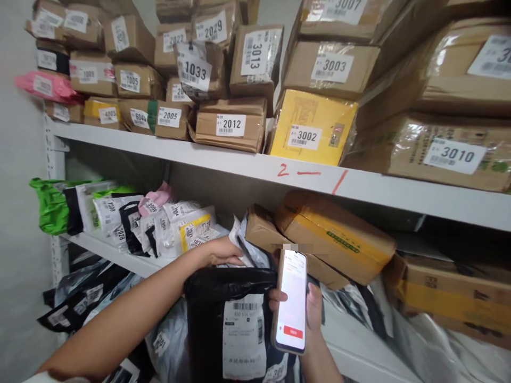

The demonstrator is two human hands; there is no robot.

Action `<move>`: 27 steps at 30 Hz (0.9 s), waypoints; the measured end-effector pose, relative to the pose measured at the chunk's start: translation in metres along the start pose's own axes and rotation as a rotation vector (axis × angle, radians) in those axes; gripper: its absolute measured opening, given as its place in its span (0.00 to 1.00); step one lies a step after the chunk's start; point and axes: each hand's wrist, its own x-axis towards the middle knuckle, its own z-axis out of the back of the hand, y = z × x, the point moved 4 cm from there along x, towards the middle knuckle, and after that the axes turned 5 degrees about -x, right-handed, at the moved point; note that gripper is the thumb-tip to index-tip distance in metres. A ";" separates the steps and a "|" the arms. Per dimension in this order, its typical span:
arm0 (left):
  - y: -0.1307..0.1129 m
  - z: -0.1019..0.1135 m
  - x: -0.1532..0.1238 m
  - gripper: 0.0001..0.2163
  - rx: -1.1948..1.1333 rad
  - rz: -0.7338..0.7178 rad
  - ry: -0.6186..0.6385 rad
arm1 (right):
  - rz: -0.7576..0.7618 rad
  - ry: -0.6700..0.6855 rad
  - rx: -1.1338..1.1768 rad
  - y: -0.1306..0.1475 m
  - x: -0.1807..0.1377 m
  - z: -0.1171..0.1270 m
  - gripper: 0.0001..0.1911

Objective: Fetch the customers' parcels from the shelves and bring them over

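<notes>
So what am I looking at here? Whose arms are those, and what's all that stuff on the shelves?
It is one picture, taken by a camera worn on a person's head, looking down at their own arms. The right hand holds a phone with its screen lit. The left hand rests on top of a black plastic parcel with a white label. White shelves hold cardboard boxes with number stickers, such as a yellow box marked 3002. Lower down lie soft mail bags.
</notes>
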 end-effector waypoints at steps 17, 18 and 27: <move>-0.027 0.019 0.002 0.09 -0.133 0.095 -0.030 | -0.023 0.092 0.088 0.004 0.014 -0.001 0.22; -0.022 0.014 0.004 0.09 -0.105 0.086 -0.058 | -0.023 0.100 0.095 0.004 0.013 -0.002 0.22; -0.012 -0.004 -0.001 0.14 -0.123 0.224 0.319 | -0.028 0.164 0.095 0.001 0.008 0.005 0.22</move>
